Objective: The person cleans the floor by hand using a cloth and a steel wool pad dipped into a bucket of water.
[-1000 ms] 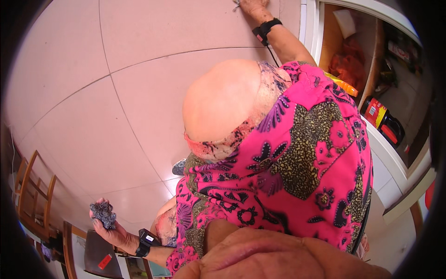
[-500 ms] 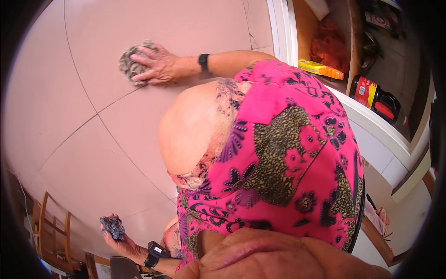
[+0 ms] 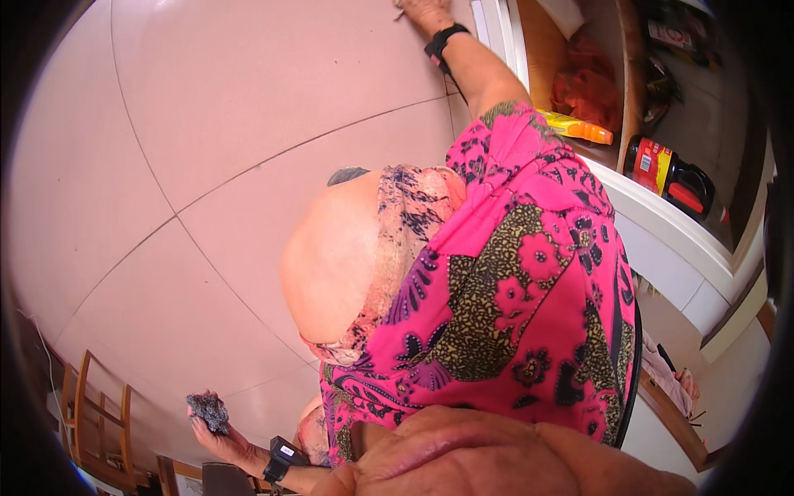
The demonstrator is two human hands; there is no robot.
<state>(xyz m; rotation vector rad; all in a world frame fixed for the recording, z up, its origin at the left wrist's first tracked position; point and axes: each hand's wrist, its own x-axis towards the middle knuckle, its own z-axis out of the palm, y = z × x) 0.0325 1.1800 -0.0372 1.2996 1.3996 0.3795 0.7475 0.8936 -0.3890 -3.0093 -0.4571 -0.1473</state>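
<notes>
My left hand (image 3: 223, 442), at the lower left with a black band on the wrist, is closed around a dark grey steel wool scrubber (image 3: 208, 412). It is held up, apart from the floor. At the top edge, my right hand (image 3: 428, 14) reaches forward over the pinkish floor tiles (image 3: 248, 91), close to the white cabinet frame. Its fingers are mostly cut off by the edge of the picture. A small bit of the greyish rag (image 3: 399, 10) shows by the fingers; the rest is out of view.
An open cabinet (image 3: 513, 50) stands on the right, holding a red cloth (image 3: 585, 83), a yellow bottle with an orange cap (image 3: 579, 127) and a black jug with a red and yellow label (image 3: 666, 172). Wooden chairs (image 3: 103, 409) stand at the lower left. My bare knee (image 3: 335, 260) fills the middle.
My right hand has swept the rag over the tiles to the right and away from me, up to the top edge. The left hand still holds the steel wool scrubber, barely moved.
</notes>
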